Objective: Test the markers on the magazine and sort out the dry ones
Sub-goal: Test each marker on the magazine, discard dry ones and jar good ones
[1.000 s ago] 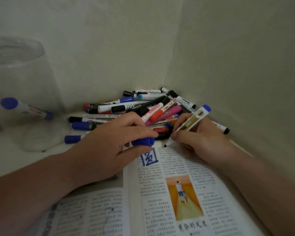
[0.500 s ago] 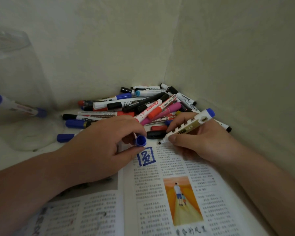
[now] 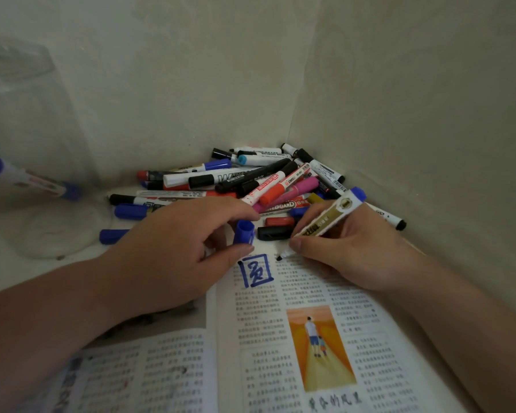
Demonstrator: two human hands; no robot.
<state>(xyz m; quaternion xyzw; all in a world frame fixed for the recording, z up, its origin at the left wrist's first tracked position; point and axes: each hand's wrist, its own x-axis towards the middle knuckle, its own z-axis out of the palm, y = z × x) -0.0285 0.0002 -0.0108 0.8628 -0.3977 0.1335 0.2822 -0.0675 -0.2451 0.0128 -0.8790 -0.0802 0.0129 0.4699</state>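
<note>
A person's two bare hands work over an open magazine (image 3: 259, 323) that lies on a white bench (image 3: 0, 263), near its far right corner where two pale walls meet.

The right hand (image 3: 349, 248) grips a gold-labelled marker (image 3: 331, 217) like a pen, with the fingers curled round its barrel and the thumb pressed along its lower end. The marker tilts, its blue end pointing up and away. Its uncapped dark tip is down at the top edge of the right-hand page, just right of a blue ink mark (image 3: 256, 270) drawn as a boxed character.

The left hand (image 3: 167, 254) rests on the magazine's left side and pinches a blue cap (image 3: 244, 233) between thumb and forefinger. The cap is just left of the marker's tip, apart from it.

Behind both hands, a pile of markers (image 3: 251, 183) fills the corner, with black, blue, red, orange and pink caps and barrels lying crosswise. A loose black cap (image 3: 273, 233) and a red cap (image 3: 279, 222) lie between the two hands.

At the bench's left edge stands a clear jar (image 3: 27, 114), blurred, with a blue marker (image 3: 27, 177) lying slanted inside it.
</note>
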